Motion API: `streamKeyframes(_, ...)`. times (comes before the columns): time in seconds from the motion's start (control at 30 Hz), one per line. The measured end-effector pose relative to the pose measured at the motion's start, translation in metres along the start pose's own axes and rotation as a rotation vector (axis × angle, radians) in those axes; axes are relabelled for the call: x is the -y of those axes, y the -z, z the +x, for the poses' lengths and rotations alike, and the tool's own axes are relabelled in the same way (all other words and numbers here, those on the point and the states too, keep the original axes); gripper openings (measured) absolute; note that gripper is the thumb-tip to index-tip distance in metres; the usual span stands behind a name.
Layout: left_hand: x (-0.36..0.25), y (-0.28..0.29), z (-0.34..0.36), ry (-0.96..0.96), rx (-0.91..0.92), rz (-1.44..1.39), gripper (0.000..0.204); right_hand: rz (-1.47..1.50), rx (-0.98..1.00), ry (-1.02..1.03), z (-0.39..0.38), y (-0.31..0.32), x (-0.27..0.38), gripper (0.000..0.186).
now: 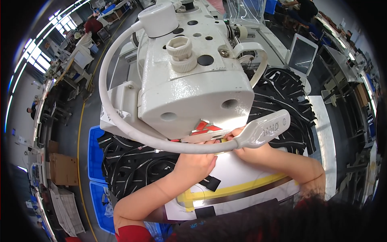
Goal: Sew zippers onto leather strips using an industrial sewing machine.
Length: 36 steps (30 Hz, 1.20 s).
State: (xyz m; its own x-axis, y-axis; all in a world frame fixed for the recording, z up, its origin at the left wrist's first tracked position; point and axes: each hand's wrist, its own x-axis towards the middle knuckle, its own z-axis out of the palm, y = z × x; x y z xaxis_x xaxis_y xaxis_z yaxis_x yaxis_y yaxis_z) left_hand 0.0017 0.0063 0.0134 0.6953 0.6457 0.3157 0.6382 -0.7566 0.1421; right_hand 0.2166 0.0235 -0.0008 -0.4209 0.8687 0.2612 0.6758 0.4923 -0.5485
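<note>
black zippers [289,97] lie heaped at two o'clock from the left hand [196,166], with a second pile [128,169] at nine. they look light, with soft, floppy cloth edges and stiffer tooth rows, likelier to tangle than break. the surest hold is probably flat along the cloth edge, clear of the teeth. that hand and the right hand [254,152] sit close together below the white sewing machine [193,94] at twelve, fingertips partly hidden; whether either grip is spread or pinching, i cannot tell.

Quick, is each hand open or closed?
Left hand: partly behind the white tube; grip can't be told.
Right hand: partly hidden too; grip can't be told.
</note>
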Motion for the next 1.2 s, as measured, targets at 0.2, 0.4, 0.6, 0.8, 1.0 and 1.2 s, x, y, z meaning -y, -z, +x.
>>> streamKeyframes(0.2,0.002,-0.006,-0.005,0.034,-0.016,-0.032,0.041,0.064,0.094,-0.016,-0.006,0.009,0.022,0.014)
streamKeyframes(0.4,0.001,-0.008,-0.006,0.036,-0.105,0.003,0.04,0.209,0.096,-0.076,-0.008,0.008,0.023,0.02)
streamKeyframes(0.6,0.0,-0.012,-0.011,0.049,-0.2,-0.008,0.036,0.386,0.092,0.081,-0.009,-0.001,0.028,0.015)
streamKeyframes(0.8,0.0,-0.009,-0.006,0.029,-0.059,0.074,0.032,0.052,0.161,0.142,-0.006,0.009,0.01,0.024)
streamKeyframes(1.0,-0.002,-0.011,-0.004,0.02,-0.114,0.051,0.033,-0.222,0.108,0.314,-0.005,-0.002,0.001,0.018)
streamKeyframes(1.2,0.002,-0.011,-0.002,0.034,0.035,0.019,0.044,-0.067,0.094,0.323,-0.002,0.01,0.006,0.028)
